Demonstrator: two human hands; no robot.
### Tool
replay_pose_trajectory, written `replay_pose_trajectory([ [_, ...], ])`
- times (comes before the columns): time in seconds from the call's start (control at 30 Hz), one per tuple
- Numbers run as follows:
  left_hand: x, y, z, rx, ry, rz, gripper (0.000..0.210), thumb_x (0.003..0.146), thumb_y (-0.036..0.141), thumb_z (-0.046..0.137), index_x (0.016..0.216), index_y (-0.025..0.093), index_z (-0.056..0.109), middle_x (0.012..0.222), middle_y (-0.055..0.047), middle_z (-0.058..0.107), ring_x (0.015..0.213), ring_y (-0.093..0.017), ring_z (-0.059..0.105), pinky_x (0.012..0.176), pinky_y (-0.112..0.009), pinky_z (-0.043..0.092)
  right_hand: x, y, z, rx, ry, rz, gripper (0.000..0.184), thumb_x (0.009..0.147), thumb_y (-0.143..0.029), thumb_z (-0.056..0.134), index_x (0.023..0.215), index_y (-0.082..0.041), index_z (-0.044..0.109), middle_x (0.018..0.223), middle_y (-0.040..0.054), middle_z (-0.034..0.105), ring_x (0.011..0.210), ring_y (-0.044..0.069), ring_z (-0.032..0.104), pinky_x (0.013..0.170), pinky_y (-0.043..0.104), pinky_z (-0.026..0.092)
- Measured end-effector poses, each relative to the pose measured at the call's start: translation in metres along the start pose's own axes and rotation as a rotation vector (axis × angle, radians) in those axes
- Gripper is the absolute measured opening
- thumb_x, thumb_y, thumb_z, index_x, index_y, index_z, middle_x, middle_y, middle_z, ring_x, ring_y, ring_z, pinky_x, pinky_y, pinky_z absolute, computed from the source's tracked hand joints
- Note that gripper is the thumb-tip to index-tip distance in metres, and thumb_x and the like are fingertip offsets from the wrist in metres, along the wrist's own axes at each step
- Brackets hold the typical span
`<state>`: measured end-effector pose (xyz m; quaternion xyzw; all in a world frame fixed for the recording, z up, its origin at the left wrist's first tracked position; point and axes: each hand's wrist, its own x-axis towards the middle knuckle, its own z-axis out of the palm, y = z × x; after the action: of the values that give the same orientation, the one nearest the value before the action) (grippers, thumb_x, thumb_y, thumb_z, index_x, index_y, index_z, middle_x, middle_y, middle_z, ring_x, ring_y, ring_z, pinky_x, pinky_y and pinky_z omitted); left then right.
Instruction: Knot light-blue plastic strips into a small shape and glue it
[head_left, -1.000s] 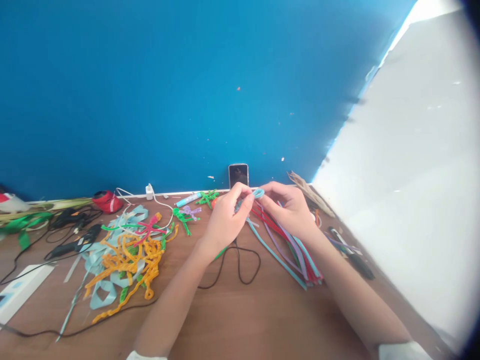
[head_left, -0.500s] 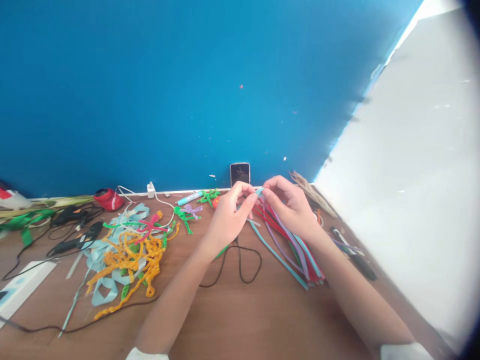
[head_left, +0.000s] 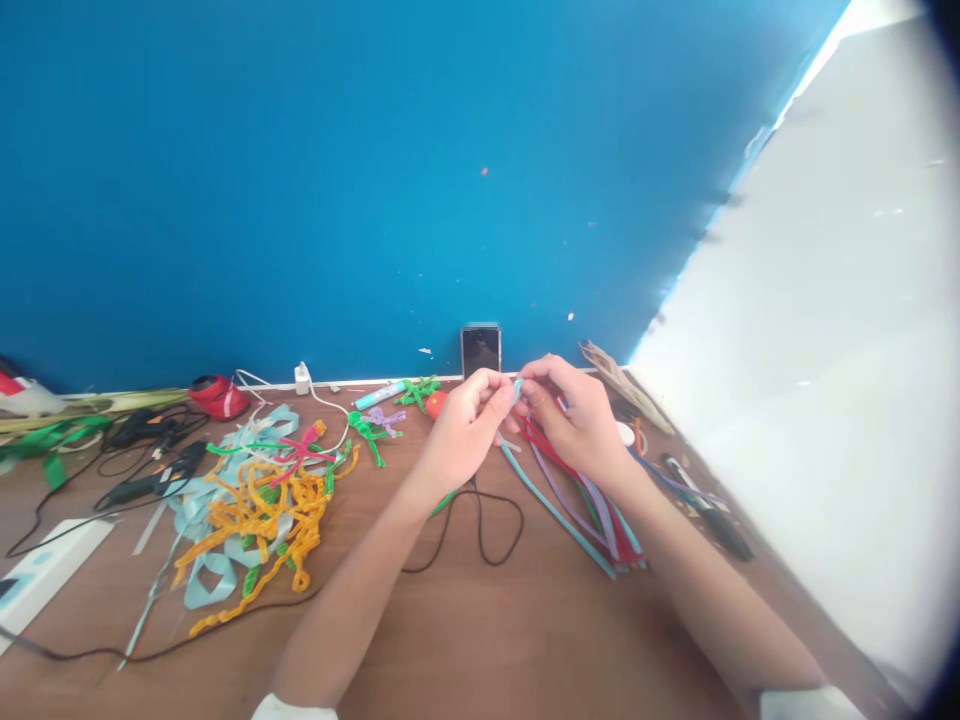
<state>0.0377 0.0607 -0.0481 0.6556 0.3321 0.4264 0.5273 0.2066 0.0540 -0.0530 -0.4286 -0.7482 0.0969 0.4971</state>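
Observation:
Just in front of the phone, both hands meet over the table with fingertips closed. My left hand [head_left: 465, 420] pinches one side of a small light blue strip [head_left: 517, 388], thumb on top. The other side of this strip is between the thumb and fingers of my right hand [head_left: 574, 415]. Most of the strip is hidden by the fingers. Below the right hand and forearm lies a bundle of long thin strips [head_left: 600, 520] in red, purple, green and light blue. A dark phone [head_left: 481, 348] leans upright against the blue wall behind the hands.
At left spreads a pile of orange twisted stems [head_left: 277, 510] and light blue ribbon [head_left: 210, 580]. Green stem figures [head_left: 367, 435], a glue stick [head_left: 380, 395] and a red object [head_left: 219, 398] lie along the wall. Black cable [head_left: 480, 540] loops mid-table; a marker [head_left: 709, 510] lies right.
My hands have come slightly closer together, and the light blue piece between them is tilted more upright. My right hand has dipped a little, showing a white round object beside it.

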Motion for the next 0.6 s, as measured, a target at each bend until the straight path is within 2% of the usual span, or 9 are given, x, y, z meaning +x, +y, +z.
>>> replay_pose_trajectory([
  [0.13,0.0,0.002,-0.003,0.066,-0.002,0.02,0.024,0.1,0.04,0.049,0.094,0.018,0.055,0.085,-0.001,0.062,0.077,-0.011,0.059,0.071,-0.023,0.048,0.0,0.0,0.002,0.008,-0.015,-0.021,0.012,0.101,-0.027,0.051,0.093,-0.023,0.059,0.078,0.001,0.065,0.067,0.016,0.059,0.068,0.03,0.043],
  [0.27,-0.002,0.0,-0.005,0.239,-0.022,0.028,0.026,0.103,0.039,0.042,0.089,0.02,0.052,0.082,0.001,0.056,0.074,-0.011,0.053,0.069,-0.024,0.044,0.001,-0.001,0.002,0.041,-0.095,-0.001,0.014,0.102,-0.026,0.047,0.091,-0.023,0.054,0.071,-0.0009,0.061,0.062,0.015,0.057,0.065,0.029,0.042],
  [0.37,-0.002,-0.002,-0.003,0.242,-0.037,0.035,0.021,0.103,0.039,0.041,0.096,0.022,0.05,0.085,0.001,0.058,0.076,-0.012,0.056,0.069,-0.025,0.045,0.001,-0.002,0.002,0.078,-0.089,0.065,0.013,0.101,-0.028,0.048,0.09,-0.022,0.053,0.07,-0.0016,0.06,0.059,0.014,0.054,0.061,0.029,0.041],
  [0.5,0.001,-0.006,0.003,0.38,0.077,0.137,0.013,0.099,0.034,0.052,0.102,0.022,0.05,0.099,-0.003,0.067,0.086,-0.015,0.063,0.075,-0.027,0.047,0.0,-0.001,0.003,0.185,-0.009,0.207,0.017,0.097,-0.032,0.053,0.085,-0.021,0.054,0.071,-0.0017,0.057,0.059,0.013,0.052,0.058,0.027,0.04],
  [0.6,0.003,-0.009,0.005,0.554,0.144,0.198,0.01,0.1,0.03,0.048,0.099,0.021,0.053,0.094,-0.004,0.069,0.082,-0.016,0.064,0.073,-0.028,0.046,0.001,-0.001,0.004,0.32,-0.016,0.283,0.02,0.096,-0.035,0.056,0.081,-0.021,0.054,0.068,-0.0029,0.054,0.058,0.011,0.049,0.055,0.026,0.038],
])
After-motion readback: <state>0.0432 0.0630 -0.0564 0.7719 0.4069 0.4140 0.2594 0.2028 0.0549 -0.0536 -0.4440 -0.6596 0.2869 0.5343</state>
